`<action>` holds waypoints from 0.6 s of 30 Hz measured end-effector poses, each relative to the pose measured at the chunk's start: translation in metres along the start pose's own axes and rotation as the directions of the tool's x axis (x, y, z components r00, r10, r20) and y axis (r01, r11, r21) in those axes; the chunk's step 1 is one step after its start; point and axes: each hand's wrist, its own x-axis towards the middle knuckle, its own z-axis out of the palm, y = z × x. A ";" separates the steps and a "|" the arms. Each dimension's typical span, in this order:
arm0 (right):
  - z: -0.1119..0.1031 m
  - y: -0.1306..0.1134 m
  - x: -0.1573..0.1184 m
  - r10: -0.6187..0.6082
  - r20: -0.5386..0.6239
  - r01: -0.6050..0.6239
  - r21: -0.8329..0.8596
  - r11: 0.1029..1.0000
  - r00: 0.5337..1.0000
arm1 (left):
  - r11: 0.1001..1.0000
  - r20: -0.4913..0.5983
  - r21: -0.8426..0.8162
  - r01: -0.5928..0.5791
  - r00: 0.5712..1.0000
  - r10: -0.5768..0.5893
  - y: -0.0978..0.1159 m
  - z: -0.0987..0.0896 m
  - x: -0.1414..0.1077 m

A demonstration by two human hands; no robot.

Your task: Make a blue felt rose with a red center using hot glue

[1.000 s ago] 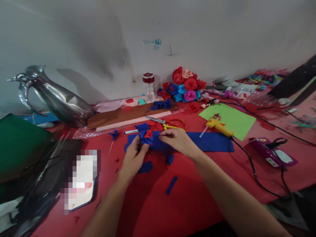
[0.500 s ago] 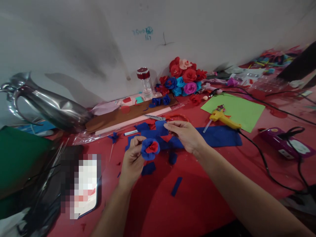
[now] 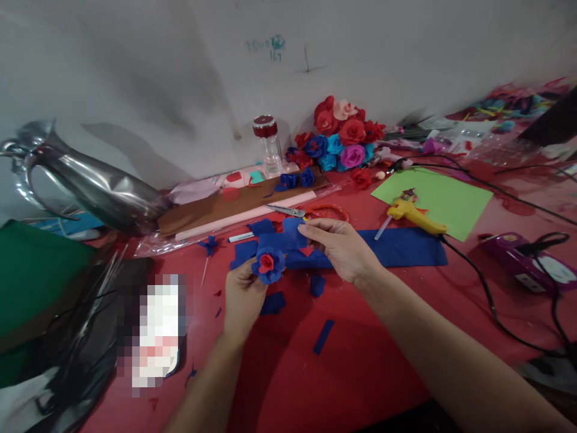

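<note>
My left hand (image 3: 243,294) is closed on a paper flower (image 3: 269,265) with blue outer petals and a red centre, its face turned toward me. Between the thumb and fingers of my right hand (image 3: 336,243) is a blue paper petal (image 3: 293,228), held just above and to the right of the flower. Blue cut pieces (image 3: 246,252) and a long blue paper strip (image 3: 406,246) lie on the red table behind both hands. Closer to me are more blue scraps (image 3: 318,285). A white marker (image 3: 240,237) rests behind the flower.
Scissors (image 3: 288,210) with orange handles lie behind my hands. At right, a yellow glue gun (image 3: 415,216) rests partly on green paper (image 3: 442,192), its black cord trailing past a purple power strip (image 3: 525,261). A metal pitcher (image 3: 99,180), a lidded glass (image 3: 270,147) and a flower bunch (image 3: 345,135) stand behind.
The flower in my left hand has turned and shifted slightly up and left. My right hand keeps its pinch on the blue petal. The whole view has shifted a little.
</note>
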 end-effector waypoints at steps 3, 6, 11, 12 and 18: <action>0.001 0.000 0.000 0.011 -0.017 -0.010 0.021 1.000 1.000 | 1.000 -0.019 -0.025 -0.007 1.000 0.007 -0.001 0.001 0.001; 0.001 0.001 0.001 0.010 -0.025 -0.009 0.035 0.999 1.000 | 1.000 -0.049 -0.028 0.007 0.999 -0.008 0.002 0.003 0.001; 0.002 0.005 0.001 -0.029 -0.008 0.029 0.031 0.999 1.000 | 0.954 -0.079 -0.249 0.166 0.978 -0.191 0.010 0.011 0.003; 0.002 0.006 0.001 -0.033 -0.004 0.033 0.032 0.999 0.999 | 0.937 -0.065 -0.287 0.197 0.972 -0.224 0.011 0.012 0.003; 0.004 0.008 0.000 -0.030 0.002 0.030 0.002 1.000 1.000 | 0.882 0.046 -0.346 0.319 0.945 -0.324 0.011 0.012 0.004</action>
